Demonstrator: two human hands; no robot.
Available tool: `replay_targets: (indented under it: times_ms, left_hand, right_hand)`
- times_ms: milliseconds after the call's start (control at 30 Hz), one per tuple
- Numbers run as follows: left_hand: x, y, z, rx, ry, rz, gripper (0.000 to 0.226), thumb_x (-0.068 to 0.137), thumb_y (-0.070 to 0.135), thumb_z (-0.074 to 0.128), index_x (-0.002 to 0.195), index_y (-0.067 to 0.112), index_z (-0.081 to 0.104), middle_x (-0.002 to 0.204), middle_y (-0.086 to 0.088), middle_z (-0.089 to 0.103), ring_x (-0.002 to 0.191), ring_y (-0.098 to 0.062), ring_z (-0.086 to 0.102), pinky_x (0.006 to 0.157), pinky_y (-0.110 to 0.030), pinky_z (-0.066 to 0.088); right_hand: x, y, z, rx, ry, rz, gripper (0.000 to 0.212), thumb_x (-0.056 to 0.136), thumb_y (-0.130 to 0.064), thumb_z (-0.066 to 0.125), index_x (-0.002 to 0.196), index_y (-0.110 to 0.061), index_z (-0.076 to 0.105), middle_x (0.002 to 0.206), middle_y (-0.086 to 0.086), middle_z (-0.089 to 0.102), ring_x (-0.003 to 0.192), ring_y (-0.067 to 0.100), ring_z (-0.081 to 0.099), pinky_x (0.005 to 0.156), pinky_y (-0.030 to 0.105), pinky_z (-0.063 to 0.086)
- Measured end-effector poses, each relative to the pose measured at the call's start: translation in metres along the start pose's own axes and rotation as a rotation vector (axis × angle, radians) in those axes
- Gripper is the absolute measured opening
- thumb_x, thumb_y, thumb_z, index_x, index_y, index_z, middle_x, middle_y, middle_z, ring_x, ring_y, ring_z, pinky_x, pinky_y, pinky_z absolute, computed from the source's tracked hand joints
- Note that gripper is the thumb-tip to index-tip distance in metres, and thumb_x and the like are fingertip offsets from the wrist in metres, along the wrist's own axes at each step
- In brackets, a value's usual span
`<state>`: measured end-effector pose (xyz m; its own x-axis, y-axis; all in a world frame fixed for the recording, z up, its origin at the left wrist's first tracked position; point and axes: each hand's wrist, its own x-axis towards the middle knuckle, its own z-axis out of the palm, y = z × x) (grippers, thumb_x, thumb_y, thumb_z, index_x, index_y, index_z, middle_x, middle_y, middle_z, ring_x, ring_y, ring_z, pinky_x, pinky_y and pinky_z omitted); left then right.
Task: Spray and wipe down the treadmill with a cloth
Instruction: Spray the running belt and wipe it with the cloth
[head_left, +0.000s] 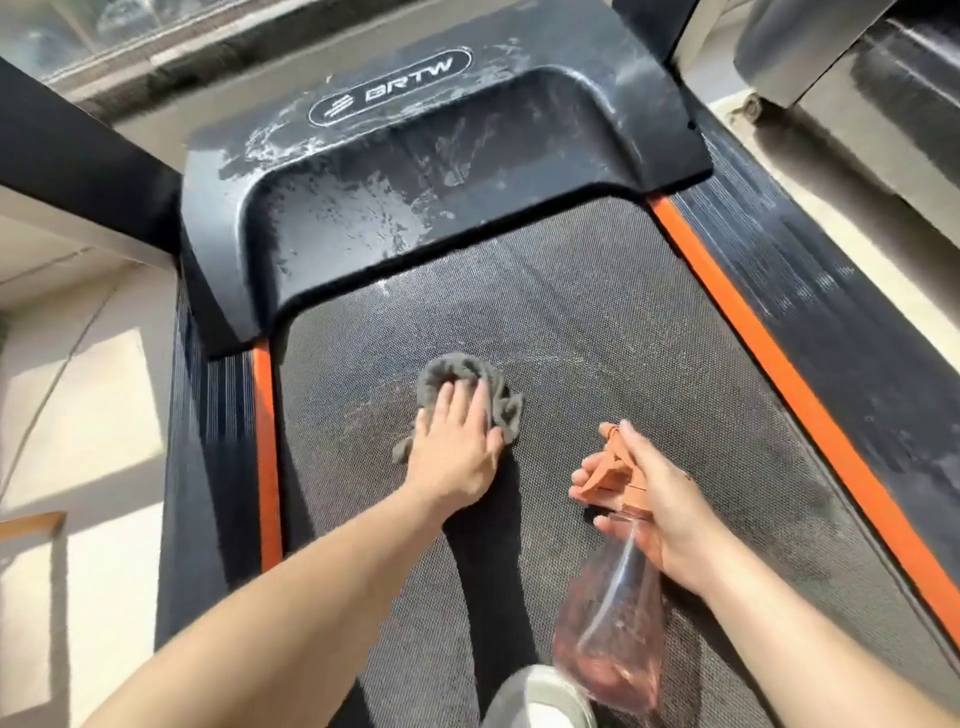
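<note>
- The grey cloth (457, 371) lies bunched on the treadmill belt (597, 338), close to the left orange strip (267, 457) and a little short of the motor cover (415, 171), which sits at 12 o'clock from it.
- The left hand (457, 444) presses flat on the cloth with its fingers straight and close together. Grey folds show past the fingertips at 12 o'clock, at 3 o'clock and by the thumb at 8 o'clock.
- At 4 o'clock from the cloth and apart from it, the right hand (660, 504) has its fingers curled round the neck of a spray bottle (608, 623).
- The bottle's orange trigger head points towards 11 o'clock, and its clear body hangs down towards 6 o'clock.
- The black motor cover carries a BRTW logo and is streaked with wet patches and white smears.
- The right orange strip (779, 374) edges the belt's other side, with a ribbed black side rail (831, 312) beyond it.
- A pale shoe (540, 696) stands on the belt at 6 o'clock.
- Sunlit pale floor (78, 415) lies off at 9 o'clock.
</note>
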<state>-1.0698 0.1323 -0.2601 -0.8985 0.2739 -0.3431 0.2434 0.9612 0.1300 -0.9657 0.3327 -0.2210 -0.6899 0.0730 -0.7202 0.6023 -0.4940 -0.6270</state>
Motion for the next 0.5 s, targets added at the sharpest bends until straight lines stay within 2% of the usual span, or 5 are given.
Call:
replay_targets:
  times_ms: [133,200,267,367,500]
  left_hand:
    - [0.010,0.075,0.012,0.185,-0.058,0.580,0.066,0.091,0.046,0.026,0.153,0.022,0.024,0.163,-0.005,0.016,0.150,-0.025,0.014,0.118,-0.054,0.011]
    - [0.019,0.073,0.007,0.219,-0.036,0.692,0.065,0.090,0.046,0.020,0.150,0.023,0.033,0.160,-0.004,0.024,0.148,-0.024,0.022,0.117,-0.053,0.012]
    - [0.019,0.048,0.006,0.197,0.025,0.595,0.064,0.092,0.048,0.017,0.149,0.025,0.036,0.160,-0.001,0.027,0.148,-0.021,0.022,0.119,-0.051,0.012]
    - [0.006,-0.018,0.008,0.132,0.094,0.229,0.068,0.092,0.051,0.011,0.153,0.027,0.027,0.162,0.003,0.017,0.150,-0.016,0.011,0.121,-0.040,0.001]
    - [-0.015,-0.101,0.000,-0.028,0.150,-0.173,0.058,0.101,0.045,0.026,0.155,0.023,0.022,0.163,0.004,0.012,0.150,-0.011,0.002,0.121,-0.037,0.000]
  right_hand:
    - [0.007,-0.005,-0.007,-0.004,0.054,-0.021,0.046,0.090,-0.055,0.057,0.088,-0.013,0.075,0.081,0.015,0.073,0.069,0.026,0.072,0.046,0.025,0.049]
    - [0.012,-0.013,-0.012,-0.013,0.051,-0.004,0.050,0.086,-0.058,0.058,0.083,-0.011,0.075,0.079,0.017,0.072,0.067,0.028,0.072,0.044,0.025,0.049]
    - [0.017,-0.019,-0.011,-0.019,0.036,-0.003,0.055,0.083,-0.060,0.059,0.089,-0.007,0.074,0.082,0.018,0.072,0.069,0.028,0.073,0.044,0.026,0.051]
    - [0.024,-0.021,0.004,-0.018,-0.024,0.005,0.054,0.082,-0.061,0.060,0.090,-0.010,0.075,0.086,0.019,0.072,0.075,0.028,0.072,0.047,0.027,0.053]
    - [0.030,-0.015,0.036,-0.024,-0.095,0.020,0.056,0.082,-0.060,0.061,0.096,-0.008,0.074,0.091,0.021,0.072,0.081,0.028,0.072,0.051,0.030,0.056]
